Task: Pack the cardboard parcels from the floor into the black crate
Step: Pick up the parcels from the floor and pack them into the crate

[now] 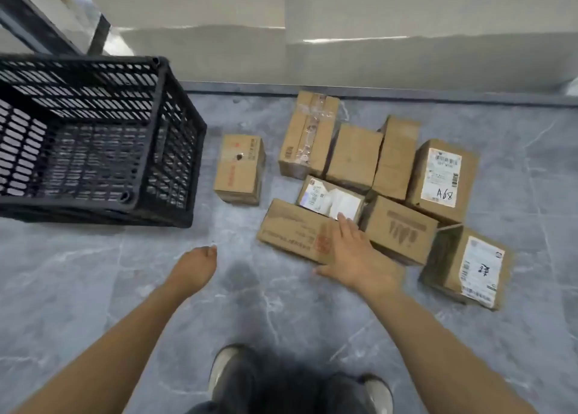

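The right hand [352, 257] lies spread flat on the long flat parcel [297, 230] nearest it on the floor, black crate [93, 138] off to its left, left hand [197, 265] loosely curled, empty; stiff, probably light card, best gripped by its long edges.

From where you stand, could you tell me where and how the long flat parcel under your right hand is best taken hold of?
Grip the long flat parcel across its short width near the right end, coming from above where the right hand already lies. It lies flat; its far edge sits against the labelled parcel, and another parcel sits close at its right end, but the near edge is free, probably leaving room for a thumb.
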